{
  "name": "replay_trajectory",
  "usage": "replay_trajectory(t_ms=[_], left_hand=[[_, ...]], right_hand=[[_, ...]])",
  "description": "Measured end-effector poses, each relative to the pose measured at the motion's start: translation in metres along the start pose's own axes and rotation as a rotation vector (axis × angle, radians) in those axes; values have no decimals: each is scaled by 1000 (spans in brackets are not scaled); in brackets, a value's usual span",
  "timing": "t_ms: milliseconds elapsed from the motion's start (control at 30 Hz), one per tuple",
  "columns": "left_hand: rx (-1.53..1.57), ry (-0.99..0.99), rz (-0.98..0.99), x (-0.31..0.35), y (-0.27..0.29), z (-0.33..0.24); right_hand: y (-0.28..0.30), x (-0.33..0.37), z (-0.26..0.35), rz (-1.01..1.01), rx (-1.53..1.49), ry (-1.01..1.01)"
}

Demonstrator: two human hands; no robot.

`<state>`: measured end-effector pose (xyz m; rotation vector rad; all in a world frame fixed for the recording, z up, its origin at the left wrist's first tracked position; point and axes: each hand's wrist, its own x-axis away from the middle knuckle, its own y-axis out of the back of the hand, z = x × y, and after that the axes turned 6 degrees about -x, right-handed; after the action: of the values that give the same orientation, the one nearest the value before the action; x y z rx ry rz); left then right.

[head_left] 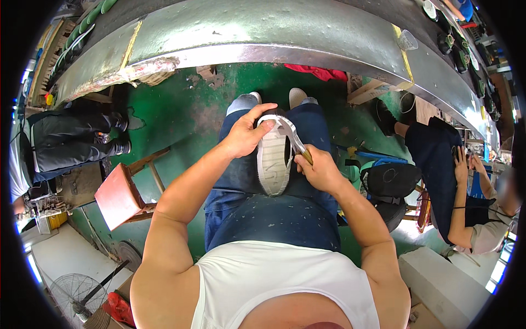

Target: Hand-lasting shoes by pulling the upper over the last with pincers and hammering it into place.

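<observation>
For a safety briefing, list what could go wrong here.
The metal tool in the right hand might slip and pinch the left hand, whose thumb lies close to it. The shoe, gripped by the left hand near one end, could twist if that grip slackens.

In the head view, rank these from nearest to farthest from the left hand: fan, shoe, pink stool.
From the left hand:
1. Shoe, in its grasp.
2. Pink stool, out to the left.
3. Fan, lower left, past the stool.
</observation>
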<state>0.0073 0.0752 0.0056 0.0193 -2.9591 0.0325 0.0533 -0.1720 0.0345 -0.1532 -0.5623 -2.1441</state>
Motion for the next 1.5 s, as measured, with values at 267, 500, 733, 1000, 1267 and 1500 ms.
replay_trajectory(t_ms=[267,500,733,1000,1267,1500], left_hand=[[191,-7,271,5,15,-18],[-10,91,-4,-18,-20,-15],[-101,82,67,-24,-18,-13],[-67,252,15,-16,-18,37],[188,279,7,15,-39,30],[420,440,244,24,-26,19]], right_hand=[[12,29,28,-73,285,55],[23,34,26,-86,376,7],[21,29,41,-290,-83,4],[6,12,-6,-285,84,-165],[-22,-15,-22,-375,54,-322],[3,8,-21,-335,156,-306]])
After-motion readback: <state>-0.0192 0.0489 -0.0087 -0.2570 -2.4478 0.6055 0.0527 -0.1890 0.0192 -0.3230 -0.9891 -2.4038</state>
